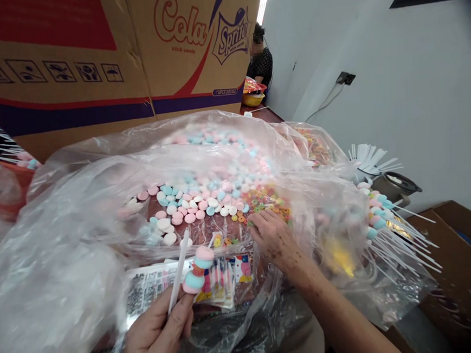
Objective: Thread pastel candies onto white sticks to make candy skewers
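Observation:
Low in the centre, my left hand (158,332) is closed around a marshmallow skewer (195,280) and a thin white stick (180,270). Pink and blue pieces are threaded on the skewer, with orange-red between them. My right hand (270,236) reaches down at the near edge of a pile of small ring candies (267,195) in orange, yellow and green. Its fingers are bent together, and whatever lies between the fingertips is hidden. Beside the rings spreads a heap of pink, blue and white marshmallows (189,204), partly under clear plastic (109,181).
A large cardboard box (100,73) stands behind the candies. At the right lies a bundle of finished-looking marshmallow sticks (379,214), near a dark jug (397,185) and white sticks (370,160). Printed packaging (154,286) lies in front. Another person (261,63) sits farther back.

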A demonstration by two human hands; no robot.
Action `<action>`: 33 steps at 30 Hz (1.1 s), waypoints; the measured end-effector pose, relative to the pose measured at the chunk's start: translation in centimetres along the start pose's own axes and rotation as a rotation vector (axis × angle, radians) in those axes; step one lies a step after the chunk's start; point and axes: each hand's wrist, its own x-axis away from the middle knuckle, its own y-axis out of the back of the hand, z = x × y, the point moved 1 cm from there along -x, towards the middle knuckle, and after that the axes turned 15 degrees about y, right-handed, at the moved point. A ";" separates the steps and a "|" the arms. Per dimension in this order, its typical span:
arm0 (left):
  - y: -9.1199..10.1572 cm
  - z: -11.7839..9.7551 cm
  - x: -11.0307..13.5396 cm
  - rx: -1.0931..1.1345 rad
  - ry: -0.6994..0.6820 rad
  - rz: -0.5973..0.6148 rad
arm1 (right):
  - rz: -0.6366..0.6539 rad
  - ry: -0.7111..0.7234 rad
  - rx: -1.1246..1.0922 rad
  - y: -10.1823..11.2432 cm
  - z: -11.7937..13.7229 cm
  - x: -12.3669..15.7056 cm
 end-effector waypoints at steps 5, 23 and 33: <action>-0.2 -0.2 0.1 -0.016 0.004 0.016 | 0.092 0.047 0.048 -0.7 0.6 -0.4; -0.9 -0.8 1.0 0.065 0.011 -0.046 | -0.336 -0.710 -1.730 -0.2 0.9 -0.9; -0.5 -0.1 0.6 0.019 0.002 -0.046 | -0.308 -0.647 -1.737 -0.4 3.2 -2.1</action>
